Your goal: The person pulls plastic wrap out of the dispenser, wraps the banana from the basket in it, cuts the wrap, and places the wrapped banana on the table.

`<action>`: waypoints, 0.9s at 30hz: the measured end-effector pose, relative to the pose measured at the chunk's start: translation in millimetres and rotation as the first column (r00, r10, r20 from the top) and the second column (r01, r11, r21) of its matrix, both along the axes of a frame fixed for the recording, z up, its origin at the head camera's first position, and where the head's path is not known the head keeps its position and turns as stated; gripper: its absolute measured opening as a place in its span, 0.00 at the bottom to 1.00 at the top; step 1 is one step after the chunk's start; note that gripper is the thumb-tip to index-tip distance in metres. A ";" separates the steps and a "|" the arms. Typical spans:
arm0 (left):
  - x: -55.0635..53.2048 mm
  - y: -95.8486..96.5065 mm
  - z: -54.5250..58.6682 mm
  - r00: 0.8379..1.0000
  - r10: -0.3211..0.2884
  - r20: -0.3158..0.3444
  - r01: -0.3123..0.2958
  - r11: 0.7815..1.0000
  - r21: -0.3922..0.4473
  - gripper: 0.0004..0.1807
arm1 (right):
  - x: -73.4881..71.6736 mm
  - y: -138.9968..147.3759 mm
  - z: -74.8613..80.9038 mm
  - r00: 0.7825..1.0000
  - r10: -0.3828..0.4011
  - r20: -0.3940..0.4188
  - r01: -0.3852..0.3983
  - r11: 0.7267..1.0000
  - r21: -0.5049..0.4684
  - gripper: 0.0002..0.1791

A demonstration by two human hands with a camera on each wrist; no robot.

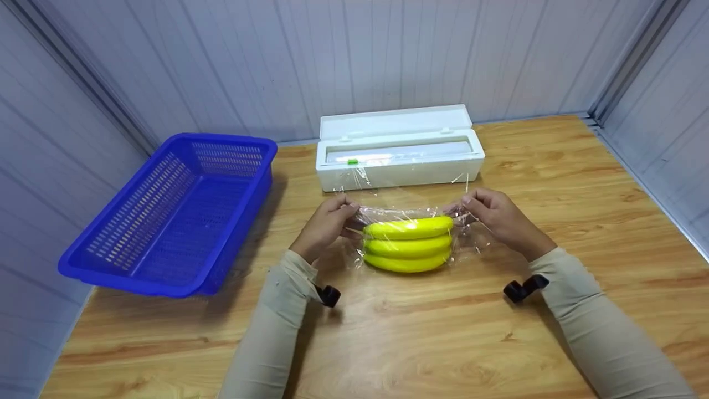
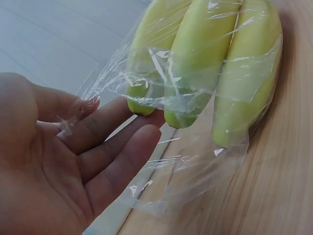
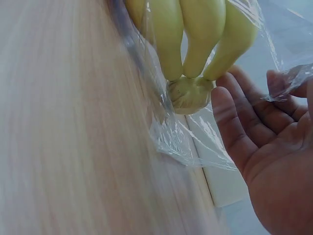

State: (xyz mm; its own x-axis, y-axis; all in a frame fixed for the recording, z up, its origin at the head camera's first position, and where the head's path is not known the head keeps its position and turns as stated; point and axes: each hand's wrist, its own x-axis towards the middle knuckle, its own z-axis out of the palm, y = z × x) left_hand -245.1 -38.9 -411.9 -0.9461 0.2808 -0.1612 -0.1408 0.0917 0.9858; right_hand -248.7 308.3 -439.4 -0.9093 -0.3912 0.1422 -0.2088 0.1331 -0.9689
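A bunch of three yellow bananas (image 1: 409, 245) lies in the middle, covered by clear cling film (image 1: 354, 256). At its left end my left hand (image 1: 330, 221) pinches the film between thumb and forefinger. The other fingers of that hand (image 2: 73, 152) reach under the film beside the green banana tips (image 2: 178, 117). On the opposite side my right hand (image 1: 501, 217) pinches another part of the film. Its remaining fingers (image 3: 230, 115) extend close to the stem end (image 3: 190, 95) of the bunch. Loose film hangs past both ends of the bananas.
Behind the bananas stands a white cling film box (image 1: 399, 176) with its lid raised, a roll inside and a green slider on its front edge. A blue plastic basket (image 1: 202, 277) sits to the left on the wooden table (image 1: 421, 343). Pale panel walls (image 1: 382, 55) surround the table.
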 end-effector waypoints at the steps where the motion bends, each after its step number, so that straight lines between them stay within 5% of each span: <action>1: 0.0 0.6 -0.1 1.000 0.010 0.004 -0.010 1.000 -0.004 0.08 | 0.0 0.3 -0.2 1.000 0.002 0.000 -0.002 1.000 0.003 0.20; 9: -0.2 1.4 0.1 1.000 0.010 0.002 -0.010 1.000 -0.030 0.09 | -0.4 3.2 0.6 1.000 0.016 0.012 -0.016 1.000 -0.004 0.20; 14: -0.7 -4.7 1.3 0.997 -0.083 0.004 0.083 0.995 -0.050 0.11 | -2.0 8.4 2.5 0.997 0.034 0.073 -0.034 0.999 0.004 0.23; 22: -5.1 -22.3 1.6 0.976 -0.216 0.033 0.218 0.961 -0.168 0.20 | -4.3 24.1 8.0 0.977 0.030 0.209 -0.062 0.987 0.147 0.36; 27: -6.4 -27.5 -2.1 0.968 -0.251 0.005 0.247 0.948 -0.202 0.21 | -4.3 27.5 5.7 0.971 0.086 0.221 -0.114 0.987 0.116 0.29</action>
